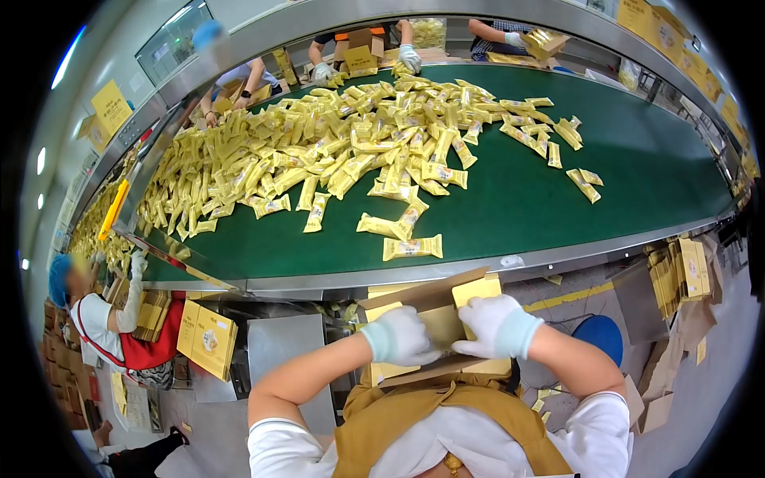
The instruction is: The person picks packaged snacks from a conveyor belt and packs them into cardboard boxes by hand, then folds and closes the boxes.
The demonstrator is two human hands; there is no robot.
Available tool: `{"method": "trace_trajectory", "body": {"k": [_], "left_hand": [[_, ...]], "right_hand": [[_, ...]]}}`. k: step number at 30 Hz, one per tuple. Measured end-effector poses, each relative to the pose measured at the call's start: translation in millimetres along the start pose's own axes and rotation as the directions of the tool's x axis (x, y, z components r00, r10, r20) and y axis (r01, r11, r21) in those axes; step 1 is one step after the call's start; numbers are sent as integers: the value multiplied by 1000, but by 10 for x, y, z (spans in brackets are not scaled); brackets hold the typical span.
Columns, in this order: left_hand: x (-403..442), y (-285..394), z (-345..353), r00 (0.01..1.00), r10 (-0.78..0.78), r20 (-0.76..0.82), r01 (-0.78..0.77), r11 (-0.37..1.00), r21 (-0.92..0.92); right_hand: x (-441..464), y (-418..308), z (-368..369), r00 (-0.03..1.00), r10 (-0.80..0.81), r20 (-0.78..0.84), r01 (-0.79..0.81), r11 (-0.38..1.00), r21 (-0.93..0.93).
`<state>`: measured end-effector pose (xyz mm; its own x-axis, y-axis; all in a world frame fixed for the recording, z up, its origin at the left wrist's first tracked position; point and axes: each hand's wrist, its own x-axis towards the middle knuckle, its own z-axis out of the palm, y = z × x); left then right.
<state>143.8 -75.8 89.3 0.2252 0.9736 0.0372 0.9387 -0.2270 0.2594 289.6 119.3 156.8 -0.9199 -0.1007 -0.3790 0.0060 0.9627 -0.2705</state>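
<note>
An open cardboard box (418, 293), yellow on some faces and brown on others, stands in front of my body at the belt's near edge. My left hand (401, 334), in a white glove with a pale green cuff, is closed on the box's left side, its fingertips reaching inside. Gloved the same way, my right hand (496, 325) grips the right side by a yellow flap (476, 288). Part of the box's inside is hidden by my hands. Beyond it, yellow wrapped packets (412, 247) lie on the green conveyor belt (510, 215).
A metal rail (335, 280) edges the belt. Flattened yellow boxes (209, 341) stand at left, near a co-worker in a red apron (159, 338). A blue stool (599, 338) is at right, with stacked cartons (677, 271) beyond. Other people's gloved hands (408, 60) work across the belt.
</note>
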Motion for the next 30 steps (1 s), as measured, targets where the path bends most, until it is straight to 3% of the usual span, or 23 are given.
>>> {"method": "trace_trajectory", "body": {"k": [1,2,3,4,5,6,7,8,9,11,12,15,16,19,20,23,24,25,27,28,29,30], "left_hand": [[63,-15,125,992,-30,120,33,999,-24],[203,37,-62,900,-79,429,86,996,4],[218,44,-148,983,-46,177,27,994,106],[225,41,-207,997,20,-80,-2,976,219],[223,41,-258,940,116,-321,-3,943,334],[147,100,-261,923,-48,-383,191,918,346],[131,178,-270,824,-241,-512,418,869,265],[110,148,-255,804,-306,-510,450,874,184],[99,123,-278,781,-372,-501,480,871,101],[123,231,-520,800,-542,-255,538,838,-94],[145,268,-622,793,-598,-114,574,797,-186],[132,173,-620,893,-412,-180,331,873,-358],[113,99,-429,938,-337,-85,283,883,-374],[251,396,-373,932,-360,-49,363,918,159],[292,390,-343,916,-394,76,387,918,89],[302,375,-452,904,-403,141,399,915,56],[282,346,-483,900,-431,71,432,902,0],[230,296,-520,889,-459,1,458,887,-59],[92,93,-545,845,-493,-210,434,859,-270],[29,-57,-430,793,-533,-295,353,796,-491],[-17,-145,-338,725,-587,-360,229,700,-677],[17,-99,-308,715,-637,-288,6,418,-909]], "right_hand": [[69,31,-10,999,-41,30,41,999,6],[129,57,-22,995,-82,58,82,997,11],[168,79,-40,989,-125,85,124,992,16],[159,135,-54,974,-176,143,153,976,158],[106,236,-35,961,-273,54,253,937,241],[19,363,12,932,-359,-43,354,881,314],[-49,457,59,890,-432,-147,454,809,373],[-106,482,95,936,-334,-106,343,808,479],[-150,429,122,964,-184,-193,263,775,574],[-243,307,197,945,150,-292,132,640,757],[-251,287,260,904,229,-361,79,740,668],[-160,256,590,669,351,-655,108,826,553],[-101,239,635,598,377,-707,51,863,503],[-12,251,733,720,347,-601,-21,877,480],[-20,227,683,709,326,-625,-49,907,418],[2,539,801,728,324,-604,247,698,672],[-32,678,871,817,449,-361,258,275,926],[-3,790,906,774,529,-348,439,-52,897],[19,1037,1117,579,741,-340,382,122,916],[31,1078,1214,581,715,-390,369,196,909],[39,1072,1269,583,685,-436,357,267,895],[59,1092,1363,587,652,-481,344,337,876]]}}
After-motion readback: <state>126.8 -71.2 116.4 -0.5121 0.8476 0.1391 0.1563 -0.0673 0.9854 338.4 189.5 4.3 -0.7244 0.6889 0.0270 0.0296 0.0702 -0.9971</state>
